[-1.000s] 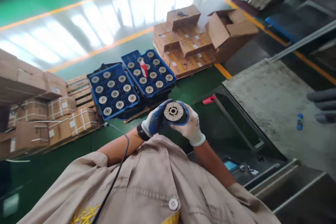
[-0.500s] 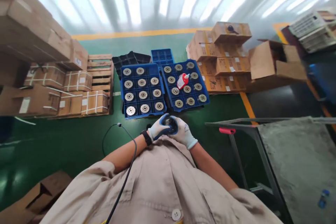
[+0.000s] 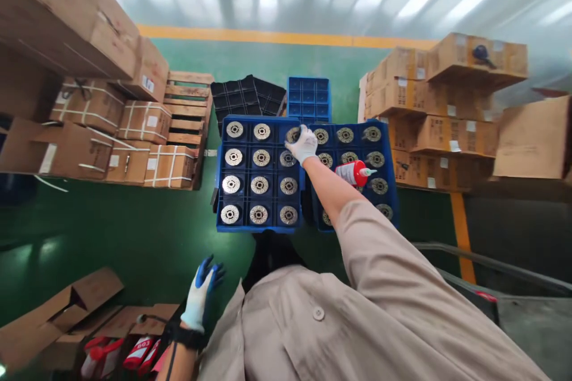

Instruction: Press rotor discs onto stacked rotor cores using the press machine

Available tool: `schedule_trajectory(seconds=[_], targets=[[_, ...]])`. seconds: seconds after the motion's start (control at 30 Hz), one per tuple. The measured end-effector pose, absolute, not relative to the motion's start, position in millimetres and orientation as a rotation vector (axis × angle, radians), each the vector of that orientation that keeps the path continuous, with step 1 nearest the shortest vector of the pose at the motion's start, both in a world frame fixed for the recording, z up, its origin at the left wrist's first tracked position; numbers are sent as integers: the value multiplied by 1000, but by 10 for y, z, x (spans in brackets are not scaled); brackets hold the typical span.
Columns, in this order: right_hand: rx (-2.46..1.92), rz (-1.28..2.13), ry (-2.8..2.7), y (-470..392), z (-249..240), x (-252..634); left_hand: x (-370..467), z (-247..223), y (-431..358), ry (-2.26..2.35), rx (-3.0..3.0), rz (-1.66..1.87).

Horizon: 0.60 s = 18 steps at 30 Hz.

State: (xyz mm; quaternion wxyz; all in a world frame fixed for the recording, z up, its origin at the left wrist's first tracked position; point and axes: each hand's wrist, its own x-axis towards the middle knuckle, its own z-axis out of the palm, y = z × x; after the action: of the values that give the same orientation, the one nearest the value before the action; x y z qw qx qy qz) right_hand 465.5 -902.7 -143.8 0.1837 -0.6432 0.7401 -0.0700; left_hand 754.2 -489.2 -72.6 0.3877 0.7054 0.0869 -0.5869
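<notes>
Two blue compartment trays stand side by side, the left tray and the right tray, with round metal discs in their compartments. My right hand, in a white and blue glove, has its fingers on a disc in the left tray's top right compartment. A red and white bottle with a pale nozzle lies on the right tray. At the lower left, my left hand hangs above the floor, gloved, with fingers spread and nothing in it.
Strapped cartons and a wooden pallet are at left. More cartons stand at right. Behind the trays lie black trays and a blue tray. Red bottles sit in a carton at lower left.
My hands have parted: the right moved forward to the left tray, the left went down and left. The dark round part they held now sits in that tray's top right compartment. The view has shifted.
</notes>
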Motion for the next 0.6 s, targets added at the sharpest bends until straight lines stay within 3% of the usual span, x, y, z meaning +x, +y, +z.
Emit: schedule_trajectory(seconds=[0.2, 0.3, 0.47, 0.6], targets=[[-1963, 149, 2041, -9654, -1822, 4825, 7176, -860, -4881, 415, 1805, -1550], [-1927, 20, 2032, -9496, -1769, 4842, 7127, -900, -5046, 337, 1785, -1540], [-1734, -595, 1766, -8234, -1451, 4501, 7081, -927, -5554, 140, 1762, -1475], [-1010, -830, 2159, -6990, -1242, 3831, 7033, -935, -5970, -184, 1845, -1387]])
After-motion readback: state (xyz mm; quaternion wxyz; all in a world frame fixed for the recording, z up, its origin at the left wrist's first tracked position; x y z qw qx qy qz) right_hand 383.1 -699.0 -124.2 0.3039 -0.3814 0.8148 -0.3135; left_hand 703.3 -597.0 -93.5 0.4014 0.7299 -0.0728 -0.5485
